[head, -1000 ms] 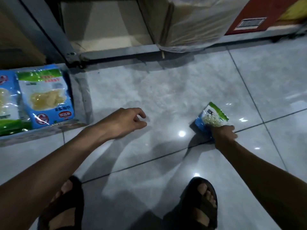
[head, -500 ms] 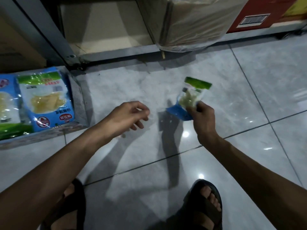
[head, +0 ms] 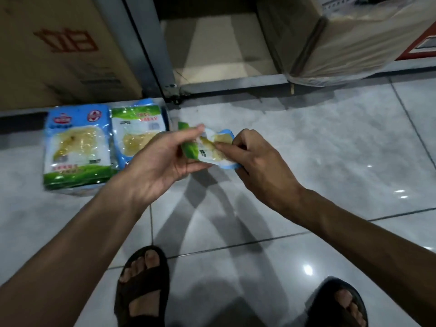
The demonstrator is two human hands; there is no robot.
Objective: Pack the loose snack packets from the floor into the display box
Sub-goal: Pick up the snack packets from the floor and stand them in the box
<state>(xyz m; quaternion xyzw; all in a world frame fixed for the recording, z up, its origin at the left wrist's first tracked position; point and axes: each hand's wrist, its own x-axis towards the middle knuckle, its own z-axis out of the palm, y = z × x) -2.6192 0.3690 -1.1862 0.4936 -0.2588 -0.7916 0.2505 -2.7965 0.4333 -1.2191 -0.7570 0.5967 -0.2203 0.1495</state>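
Nearest the camera, two feet in dark sandals, the left sandal [head: 141, 286] and the right sandal [head: 339, 303], stand on the glossy grey tiled floor [head: 330, 149], which throws back small glints of light. Above them both forearms reach forward and meet over the floor. The left hand [head: 162, 161], palm turned up, pinches the green end of a snack packet [head: 210, 147] between thumb and fingers, while the right hand [head: 259, 161] grips the same packet at its blue end, so the packet is held in the air between both hands, crumpled and clear of the tiles. Just beyond the left hand, partly hidden by it, two more packets [head: 77, 147] with blue and green printing lie side by side, face up, in the display box [head: 68, 191], of which only a low pale front edge shows. Behind them stands a brown carton [head: 59, 48] with red print, a grey metal upright [head: 151, 43] beside it, and farther right a plastic-wrapped carton [head: 342, 43] on a low shelf.
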